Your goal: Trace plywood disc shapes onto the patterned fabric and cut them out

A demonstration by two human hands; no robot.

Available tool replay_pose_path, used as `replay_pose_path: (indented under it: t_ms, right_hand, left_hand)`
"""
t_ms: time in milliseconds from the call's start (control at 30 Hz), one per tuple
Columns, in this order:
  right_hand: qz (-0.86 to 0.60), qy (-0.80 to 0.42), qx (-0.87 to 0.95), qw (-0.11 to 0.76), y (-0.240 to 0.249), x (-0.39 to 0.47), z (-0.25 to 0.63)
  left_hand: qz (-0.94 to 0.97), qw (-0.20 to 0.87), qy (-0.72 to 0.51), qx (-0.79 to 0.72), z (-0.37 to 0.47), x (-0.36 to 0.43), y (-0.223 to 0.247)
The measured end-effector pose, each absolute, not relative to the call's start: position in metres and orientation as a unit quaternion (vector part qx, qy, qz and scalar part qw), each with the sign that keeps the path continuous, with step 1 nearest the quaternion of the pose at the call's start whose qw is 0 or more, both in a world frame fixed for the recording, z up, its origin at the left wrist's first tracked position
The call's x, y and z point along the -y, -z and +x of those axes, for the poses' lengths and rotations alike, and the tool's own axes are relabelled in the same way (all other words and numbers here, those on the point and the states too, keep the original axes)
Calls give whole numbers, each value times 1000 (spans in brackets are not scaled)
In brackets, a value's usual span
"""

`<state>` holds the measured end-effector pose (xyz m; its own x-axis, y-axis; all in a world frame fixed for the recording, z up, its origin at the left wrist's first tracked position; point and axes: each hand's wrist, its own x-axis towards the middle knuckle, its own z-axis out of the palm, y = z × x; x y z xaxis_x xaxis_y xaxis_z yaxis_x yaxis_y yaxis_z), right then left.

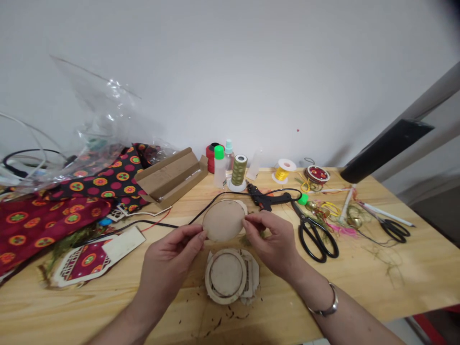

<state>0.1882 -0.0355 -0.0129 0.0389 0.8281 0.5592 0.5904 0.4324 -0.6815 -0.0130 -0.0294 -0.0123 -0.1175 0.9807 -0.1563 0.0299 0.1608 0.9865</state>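
Observation:
Between my two hands I hold up a thin, pale wooden disc (223,221) above the table. My left hand (176,258) pinches its left edge between thumb and fingers. At the right edge, the fingertips of my right hand (275,242) are closed on it too. Another light round piece peeks out behind the disc's upper right; how they relate is unclear. Below, on the tabletop, lies a stack of wooden pieces: a ring (211,293) surrounds a smaller disc (227,274), over flat cut pieces (252,278). Dark scraps are scattered in front of it.
Right of my hands lie black-handled scissors (318,239) and a black glue gun (268,197) with its cord. Thread spools (239,171) and bottles (220,167) stand at the back. Patterned fabric (32,230), an open cardboard box (172,179) and a fabric-backed wooden piece (84,261) lie left.

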Motion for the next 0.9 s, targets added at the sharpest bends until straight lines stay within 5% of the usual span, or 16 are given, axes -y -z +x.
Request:
replay_pose_path:
  t_ms: [500, 900]
  right_hand:
    - [-558, -168, 661, 473, 13, 36, 187]
    - [-489, -450, 546, 510, 12, 31, 188]
  left_hand:
    - [439, 566, -465, -520, -18, 30, 18]
    - [367, 660, -459, -469, -10, 23, 11]
